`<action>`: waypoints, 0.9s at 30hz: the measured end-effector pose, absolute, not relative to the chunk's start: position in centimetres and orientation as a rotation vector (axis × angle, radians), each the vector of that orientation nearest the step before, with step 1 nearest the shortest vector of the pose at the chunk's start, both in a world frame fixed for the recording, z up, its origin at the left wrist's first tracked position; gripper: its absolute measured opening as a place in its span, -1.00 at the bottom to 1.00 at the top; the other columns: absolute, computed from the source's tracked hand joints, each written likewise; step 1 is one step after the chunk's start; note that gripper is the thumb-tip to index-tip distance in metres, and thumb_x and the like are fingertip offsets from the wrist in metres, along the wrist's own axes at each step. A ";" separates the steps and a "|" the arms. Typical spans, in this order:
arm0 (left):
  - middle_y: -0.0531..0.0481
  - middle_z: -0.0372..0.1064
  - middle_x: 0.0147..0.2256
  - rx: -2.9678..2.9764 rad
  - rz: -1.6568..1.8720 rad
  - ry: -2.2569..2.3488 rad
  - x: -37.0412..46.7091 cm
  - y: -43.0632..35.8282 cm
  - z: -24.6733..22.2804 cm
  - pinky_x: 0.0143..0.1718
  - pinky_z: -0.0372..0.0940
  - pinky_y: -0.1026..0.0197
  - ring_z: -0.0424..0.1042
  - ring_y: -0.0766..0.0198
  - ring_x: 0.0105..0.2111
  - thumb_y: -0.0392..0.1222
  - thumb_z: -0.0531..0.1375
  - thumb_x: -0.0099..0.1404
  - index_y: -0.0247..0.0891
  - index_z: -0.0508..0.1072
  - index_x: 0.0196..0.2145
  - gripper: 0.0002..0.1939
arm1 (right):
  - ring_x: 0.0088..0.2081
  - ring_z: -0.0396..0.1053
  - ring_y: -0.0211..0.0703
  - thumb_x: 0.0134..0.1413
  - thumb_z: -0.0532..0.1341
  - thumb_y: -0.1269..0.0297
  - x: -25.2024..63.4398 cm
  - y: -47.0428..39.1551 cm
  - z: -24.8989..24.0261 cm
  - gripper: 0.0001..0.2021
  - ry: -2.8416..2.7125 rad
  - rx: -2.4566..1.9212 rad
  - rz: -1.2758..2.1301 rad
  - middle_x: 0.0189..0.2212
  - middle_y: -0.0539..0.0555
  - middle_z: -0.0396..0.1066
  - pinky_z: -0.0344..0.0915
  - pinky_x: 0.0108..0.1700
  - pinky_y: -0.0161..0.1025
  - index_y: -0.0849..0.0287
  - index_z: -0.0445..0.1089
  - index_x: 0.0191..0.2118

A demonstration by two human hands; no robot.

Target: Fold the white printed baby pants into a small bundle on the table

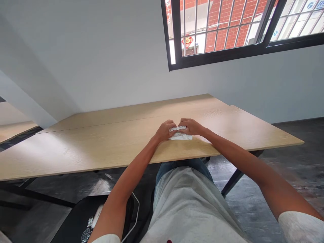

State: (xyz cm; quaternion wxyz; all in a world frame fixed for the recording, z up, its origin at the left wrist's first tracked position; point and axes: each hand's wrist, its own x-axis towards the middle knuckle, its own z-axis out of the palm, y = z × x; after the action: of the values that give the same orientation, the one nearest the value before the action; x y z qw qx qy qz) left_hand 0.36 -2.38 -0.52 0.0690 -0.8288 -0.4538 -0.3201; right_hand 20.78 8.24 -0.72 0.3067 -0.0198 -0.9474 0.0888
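My left hand [165, 130] and my right hand [190, 127] meet over the table near its front edge. Between them is a small white folded thing [181, 136] that looks like thin paper or cloth, with a rumpled upper edge and a flatter strip toward me. The left fingers are closed on its left end, and the right fingers pinch its upper right part. What exactly it is cannot be made out, as my fingers cover parts of it. Beneath both hands lies the light wooden tabletop [113, 145].
Behind the table stand a pale wall [113, 60] and a barred window [227, 30]. At lower left, a black chair seat [73, 216] holds a metal wristwatch [87, 231] and a white object [97, 216]. A white cable [136, 212] hangs beside it.
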 end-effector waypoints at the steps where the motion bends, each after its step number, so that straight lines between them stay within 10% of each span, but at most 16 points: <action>1: -0.07 0.37 -0.34 -2.483 -0.954 -1.363 0.4 -2.4 -0.5 -0.21 0.29 0.17 0.37 0.19 -0.26 -0.11 0.19 0.33 -0.26 0.51 -0.30 -0.83 | -0.36 0.30 -0.16 0.29 0.16 0.02 20.8 8.2 -0.7 -0.66 -2.503 -0.035 0.247 -0.32 0.13 0.36 0.16 -0.29 -0.26 0.23 0.48 -0.19; 27: 0.04 0.27 -0.52 -2.582 -1.276 -1.543 -2.3 -1.3 0.5 -0.50 0.10 0.28 0.18 0.37 -0.53 0.26 0.30 0.16 -0.22 0.65 -0.28 -0.53 | -0.47 0.19 -0.23 0.30 0.12 -0.04 21.6 10.0 0.2 -0.59 -2.546 -0.155 0.162 -0.43 0.08 0.36 0.01 -0.40 -0.28 0.21 0.45 -0.35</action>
State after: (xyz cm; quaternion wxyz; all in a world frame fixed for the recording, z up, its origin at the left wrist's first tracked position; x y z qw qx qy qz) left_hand -2.26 -1.32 0.46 -0.0628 -0.7886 -0.4713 -0.3898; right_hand 21.64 9.98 0.24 0.2888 -0.0581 -0.9537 0.0607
